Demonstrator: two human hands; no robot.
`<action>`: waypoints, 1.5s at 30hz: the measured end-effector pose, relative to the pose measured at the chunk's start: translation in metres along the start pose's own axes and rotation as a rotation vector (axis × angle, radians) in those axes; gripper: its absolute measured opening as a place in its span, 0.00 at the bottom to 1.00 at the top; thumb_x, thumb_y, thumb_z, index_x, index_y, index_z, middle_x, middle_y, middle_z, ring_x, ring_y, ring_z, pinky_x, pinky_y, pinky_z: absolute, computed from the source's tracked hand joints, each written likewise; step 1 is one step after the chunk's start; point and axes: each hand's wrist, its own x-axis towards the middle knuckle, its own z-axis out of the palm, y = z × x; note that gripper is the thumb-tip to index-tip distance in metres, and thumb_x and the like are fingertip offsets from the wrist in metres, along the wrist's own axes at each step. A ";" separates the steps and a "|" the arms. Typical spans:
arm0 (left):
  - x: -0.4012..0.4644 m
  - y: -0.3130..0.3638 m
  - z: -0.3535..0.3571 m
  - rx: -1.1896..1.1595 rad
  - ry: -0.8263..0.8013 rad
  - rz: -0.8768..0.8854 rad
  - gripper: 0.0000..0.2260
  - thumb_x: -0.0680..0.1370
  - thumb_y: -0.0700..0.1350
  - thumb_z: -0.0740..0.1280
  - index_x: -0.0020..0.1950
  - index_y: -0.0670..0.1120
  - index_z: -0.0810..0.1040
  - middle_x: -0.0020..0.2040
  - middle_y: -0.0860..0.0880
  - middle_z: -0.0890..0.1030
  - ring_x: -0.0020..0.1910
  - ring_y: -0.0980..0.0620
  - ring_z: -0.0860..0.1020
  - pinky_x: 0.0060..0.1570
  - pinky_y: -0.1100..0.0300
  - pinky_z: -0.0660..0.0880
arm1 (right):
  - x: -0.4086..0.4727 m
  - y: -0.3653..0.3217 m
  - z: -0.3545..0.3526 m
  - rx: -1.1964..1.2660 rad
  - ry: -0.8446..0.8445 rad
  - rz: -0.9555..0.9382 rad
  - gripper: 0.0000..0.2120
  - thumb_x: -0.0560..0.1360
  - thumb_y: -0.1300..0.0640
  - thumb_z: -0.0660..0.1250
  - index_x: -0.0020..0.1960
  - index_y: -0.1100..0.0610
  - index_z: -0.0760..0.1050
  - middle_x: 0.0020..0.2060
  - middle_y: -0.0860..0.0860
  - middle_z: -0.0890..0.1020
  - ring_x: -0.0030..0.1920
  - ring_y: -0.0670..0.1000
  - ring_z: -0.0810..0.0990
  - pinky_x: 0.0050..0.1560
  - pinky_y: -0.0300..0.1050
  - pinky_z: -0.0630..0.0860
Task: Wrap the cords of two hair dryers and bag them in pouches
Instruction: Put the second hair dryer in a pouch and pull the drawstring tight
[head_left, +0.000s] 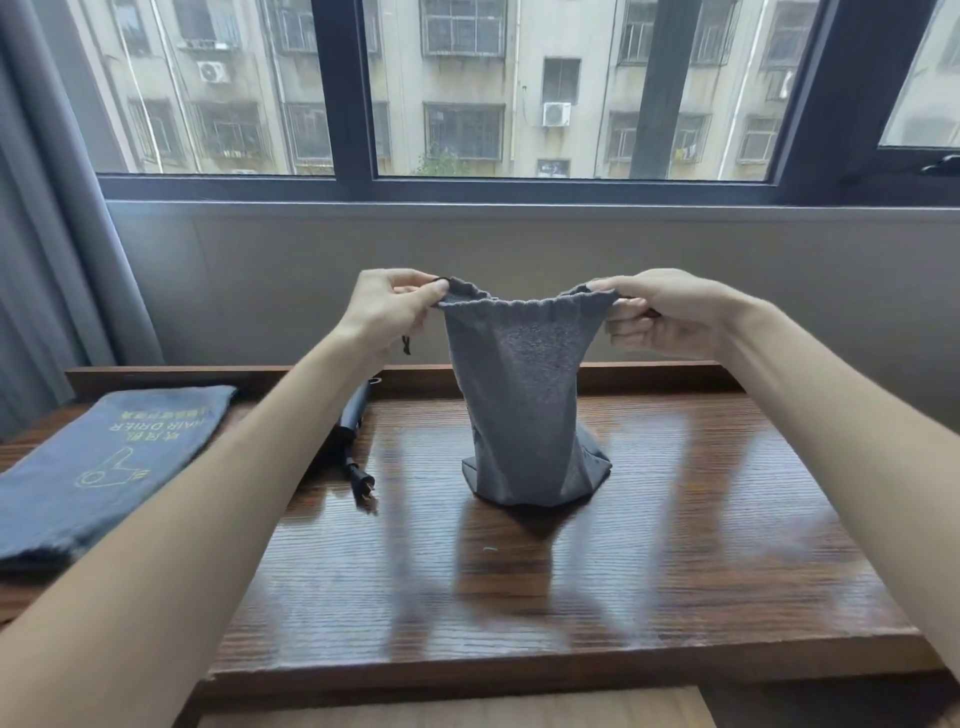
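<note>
A grey fabric pouch (524, 405) stands upright on the dark wooden table (623, 561), its bottom bulging with something inside that I cannot see. My left hand (389, 306) pinches the left end of the pouch's gathered top and its drawstring. My right hand (665, 314) pinches the right end, and the top is stretched between both hands. A second grey pouch (104, 462) with yellow hair-dryer print lies flat at the table's left. A black hair dryer (353, 410) lies behind my left forearm, mostly hidden, with its plug (365, 491) showing.
The table has a raised back rail (649, 376) against the grey wall under a wide window. A grey curtain (57, 208) hangs at the left. A lighter wooden surface (457, 709) sits below the table's front edge.
</note>
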 end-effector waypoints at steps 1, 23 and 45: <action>-0.002 -0.004 -0.005 0.026 -0.001 0.005 0.05 0.77 0.40 0.69 0.49 0.39 0.81 0.29 0.51 0.75 0.22 0.60 0.66 0.26 0.66 0.65 | -0.002 0.005 -0.003 0.014 0.002 -0.005 0.10 0.80 0.60 0.60 0.39 0.54 0.70 0.24 0.45 0.59 0.27 0.46 0.54 0.32 0.41 0.54; -0.095 -0.114 0.062 -0.476 -0.153 -0.413 0.09 0.85 0.44 0.52 0.50 0.46 0.70 0.45 0.48 0.80 0.39 0.51 0.78 0.39 0.54 0.76 | -0.014 0.174 0.052 -0.162 0.488 0.101 0.11 0.77 0.62 0.54 0.38 0.55 0.70 0.38 0.52 0.76 0.41 0.49 0.70 0.40 0.45 0.64; -0.014 -0.132 0.065 -0.065 -0.080 -0.035 0.06 0.83 0.42 0.57 0.48 0.47 0.72 0.43 0.52 0.76 0.42 0.57 0.72 0.45 0.65 0.70 | 0.090 0.139 0.047 -0.185 0.383 -0.049 0.14 0.79 0.64 0.52 0.41 0.55 0.72 0.35 0.50 0.76 0.35 0.47 0.72 0.33 0.42 0.67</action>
